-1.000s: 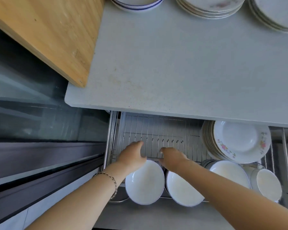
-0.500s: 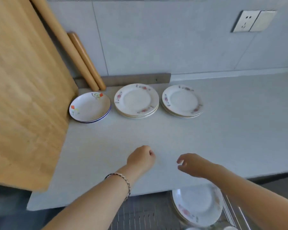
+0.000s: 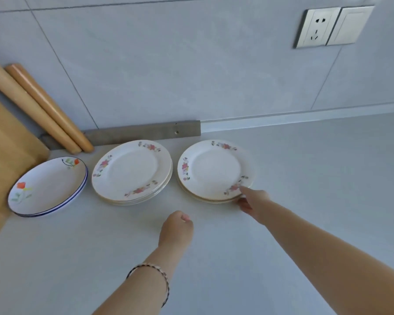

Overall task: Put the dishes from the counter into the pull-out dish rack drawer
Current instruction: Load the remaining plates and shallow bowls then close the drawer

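Observation:
Three stacks of dishes stand in a row at the back of the grey counter [image 3: 305, 201]. On the left is a blue-rimmed plate stack [image 3: 48, 189] with orange flowers, in the middle a floral plate stack [image 3: 132, 171], and on the right a second floral plate stack [image 3: 212, 169]. My right hand [image 3: 251, 200] is at the near right rim of the right stack, thumb on top of the rim and fingers curled under its edge. My left hand [image 3: 176, 226] hovers over the bare counter in front of the stacks, fingers loosely curled, holding nothing. The dish rack drawer is out of view.
A wooden cutting board [image 3: 2, 160] lies along the left edge, next to the blue-rimmed plates. Two wooden rolling pins [image 3: 43, 110] lean against the tiled wall behind it. A wall socket and switch [image 3: 332, 26] sit high on the right.
The view rose from the drawer to the counter. Both hands left the bowls in the rack and moved forward; my right hand reached the right plate stack's rim.

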### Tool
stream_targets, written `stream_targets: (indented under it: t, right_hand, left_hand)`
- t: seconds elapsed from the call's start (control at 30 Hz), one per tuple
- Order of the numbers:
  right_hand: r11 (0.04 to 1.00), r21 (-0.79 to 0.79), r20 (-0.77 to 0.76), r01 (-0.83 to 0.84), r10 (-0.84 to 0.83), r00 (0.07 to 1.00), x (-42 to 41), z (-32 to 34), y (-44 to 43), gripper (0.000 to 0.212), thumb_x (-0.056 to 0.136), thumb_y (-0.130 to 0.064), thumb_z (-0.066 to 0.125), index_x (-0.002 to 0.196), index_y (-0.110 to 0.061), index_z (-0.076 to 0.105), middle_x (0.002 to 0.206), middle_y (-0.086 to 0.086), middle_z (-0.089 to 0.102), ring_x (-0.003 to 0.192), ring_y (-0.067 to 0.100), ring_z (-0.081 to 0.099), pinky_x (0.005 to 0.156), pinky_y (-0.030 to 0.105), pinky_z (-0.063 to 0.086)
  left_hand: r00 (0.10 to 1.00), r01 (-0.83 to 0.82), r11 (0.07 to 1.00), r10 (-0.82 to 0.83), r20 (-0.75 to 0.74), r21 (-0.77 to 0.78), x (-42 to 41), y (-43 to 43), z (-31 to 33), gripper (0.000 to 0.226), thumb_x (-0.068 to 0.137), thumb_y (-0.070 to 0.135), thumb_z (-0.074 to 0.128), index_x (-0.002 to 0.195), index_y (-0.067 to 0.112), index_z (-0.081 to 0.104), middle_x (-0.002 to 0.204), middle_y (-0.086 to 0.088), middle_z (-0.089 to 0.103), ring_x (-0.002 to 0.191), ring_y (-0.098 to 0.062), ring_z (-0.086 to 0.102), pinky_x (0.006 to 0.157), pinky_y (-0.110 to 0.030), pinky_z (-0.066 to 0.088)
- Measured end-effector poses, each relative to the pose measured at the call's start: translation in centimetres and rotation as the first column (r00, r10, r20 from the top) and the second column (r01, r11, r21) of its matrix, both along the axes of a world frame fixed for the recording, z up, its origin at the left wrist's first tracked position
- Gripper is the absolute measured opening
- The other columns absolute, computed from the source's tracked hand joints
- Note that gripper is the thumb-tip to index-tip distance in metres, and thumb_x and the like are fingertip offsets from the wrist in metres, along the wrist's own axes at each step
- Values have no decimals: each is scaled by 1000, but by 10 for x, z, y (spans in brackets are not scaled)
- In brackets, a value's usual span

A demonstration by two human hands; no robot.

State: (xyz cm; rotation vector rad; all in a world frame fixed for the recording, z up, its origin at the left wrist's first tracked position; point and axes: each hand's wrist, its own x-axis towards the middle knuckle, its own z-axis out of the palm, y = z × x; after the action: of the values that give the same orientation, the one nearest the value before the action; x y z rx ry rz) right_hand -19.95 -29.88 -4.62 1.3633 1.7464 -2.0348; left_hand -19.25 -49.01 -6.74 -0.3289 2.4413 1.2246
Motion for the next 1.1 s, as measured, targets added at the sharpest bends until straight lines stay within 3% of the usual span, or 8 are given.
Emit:
stream_targets:
  t: [0.13, 0.23, 0.4, 0.53, 0.67, 0.87, 1.0, 1.1]
  right_hand:
    - [992, -41, -59, 118, -120, 991, -27, -19, -3, 5, 82, -8, 62, 83, -3, 61, 87, 13, 62, 87, 28, 62, 91, 44, 54]
    - [991, 20, -85, 133, -131, 988, -34, -25, -1, 15, 81, -8, 62, 95, -7, 58, 90, 11, 61, 88, 28, 61, 89, 47, 54]
    - [991, -5, -44, 132, -133, 990, -30, -25, 7, 18, 80, 1, 57, 72, -12, 48, 72, 8, 58, 77, 25, 59, 86, 45, 55]
    - [996, 43, -2, 75, -75, 997, 6, -25, 12, 25, 79, 5, 57, 66, -13, 46, 65, 8, 55, 59, 19, 55, 81, 44, 55]
    - [993, 112, 36, -47, 43, 998, 61, -23, 22, 20, 80, 3, 58, 71, -12, 51, 70, 11, 59, 75, 28, 61, 75, 42, 56]
    - [967, 113, 89, -230, 220, 971, 147, -18, 31, 23, 82, -2, 58, 104, -9, 53, 95, 15, 63, 82, 30, 62, 73, 39, 55]
    - [921, 112, 127, -373, 359, 925, 179, -16, 33, 36, 81, -6, 56, 112, -19, 44, 99, 7, 61, 83, 26, 64, 62, 32, 56]
    - [873, 158, 158, -461, 439, 885, 182, -13, 34, 35, 83, -20, 54, 113, -27, 37, 94, 1, 61, 79, 19, 65, 53, 28, 54]
  left_hand:
    - [986, -163, 984, 165, -9, 78, -8, -6, -16, 28, 83, 0, 44, 67, 21, 53, 89, -20, 67, 78, -34, 67, 68, -37, 50]
    - [972, -232, 963, 235, -7, 138, -14, -13, -21, 29, 87, -1, 43, 68, 18, 53, 73, -11, 61, 55, -21, 60, 55, -27, 45]
    - [945, -319, 920, 326, 10, 226, -10, -17, -12, 29, 90, -6, 37, 71, 12, 51, 67, -10, 55, 53, -20, 56, 49, -25, 45]
    - [914, -402, 875, 400, 65, 271, 5, -19, -5, 19, 91, -6, 36, 100, 5, 49, 80, -16, 54, 57, -22, 56, 52, -29, 46]
    - [907, -421, 851, 394, 148, 313, 19, -17, 4, 29, 95, 5, 41, 124, 1, 45, 87, -18, 52, 60, -23, 55, 56, -32, 47]
    - [951, -180, 953, 104, 293, 246, 67, -9, 18, 24, 94, 29, 46, 102, 9, 57, 78, -10, 65, 64, -23, 64, 46, -27, 55]
    - [954, -24, 994, -10, 298, 108, 99, -11, 8, 45, 91, 40, 48, 124, 10, 40, 112, -13, 61, 98, -33, 64, 82, -49, 56]
    - [952, 57, 998, -59, 302, 17, 106, -12, 4, 54, 90, 44, 46, 130, 11, 31, 112, -9, 57, 101, -33, 61, 88, -47, 54]
